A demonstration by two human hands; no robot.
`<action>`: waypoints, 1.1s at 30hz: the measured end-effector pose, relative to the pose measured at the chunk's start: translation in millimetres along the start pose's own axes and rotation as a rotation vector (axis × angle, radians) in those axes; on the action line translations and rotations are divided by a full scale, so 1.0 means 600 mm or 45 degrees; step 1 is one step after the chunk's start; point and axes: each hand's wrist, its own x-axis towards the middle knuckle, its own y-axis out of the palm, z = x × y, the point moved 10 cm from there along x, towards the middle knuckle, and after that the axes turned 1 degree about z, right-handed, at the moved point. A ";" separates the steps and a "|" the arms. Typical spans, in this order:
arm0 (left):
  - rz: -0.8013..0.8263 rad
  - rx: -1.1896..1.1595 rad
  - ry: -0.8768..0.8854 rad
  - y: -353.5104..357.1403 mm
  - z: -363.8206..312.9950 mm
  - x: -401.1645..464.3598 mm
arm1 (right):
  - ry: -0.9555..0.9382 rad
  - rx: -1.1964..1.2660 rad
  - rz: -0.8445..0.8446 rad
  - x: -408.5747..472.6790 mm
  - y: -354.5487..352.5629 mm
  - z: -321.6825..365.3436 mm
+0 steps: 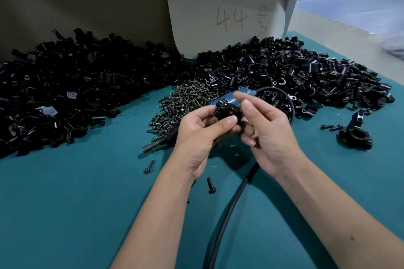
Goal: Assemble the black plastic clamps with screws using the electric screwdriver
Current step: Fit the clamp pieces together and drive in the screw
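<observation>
left hand (203, 131) pinching black clamp (227, 109), right hand (267, 135) beside

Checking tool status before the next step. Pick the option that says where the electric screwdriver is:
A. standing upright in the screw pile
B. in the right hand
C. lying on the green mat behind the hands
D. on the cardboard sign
C: the screwdriver lies on the mat behind both hands, its bit end pointing left, while the left hand holds a clamp.

- One view only is given, taken from head height, directed forward and down.
- The teal table (65, 203) is seen closely; both forearms enter from the near edge.
</observation>
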 end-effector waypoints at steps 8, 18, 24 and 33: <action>0.008 0.090 -0.014 0.015 0.011 -0.003 | -0.008 -0.046 -0.119 0.000 -0.013 -0.001; -0.005 0.025 -0.017 0.008 0.009 -0.001 | 0.083 0.101 -0.019 0.000 0.000 -0.015; -0.002 -0.068 -0.028 0.003 0.007 -0.001 | 0.134 0.161 0.124 -0.004 0.020 -0.020; 0.033 -0.088 -0.029 0.004 0.006 -0.001 | 0.176 0.180 0.163 -0.005 0.023 -0.022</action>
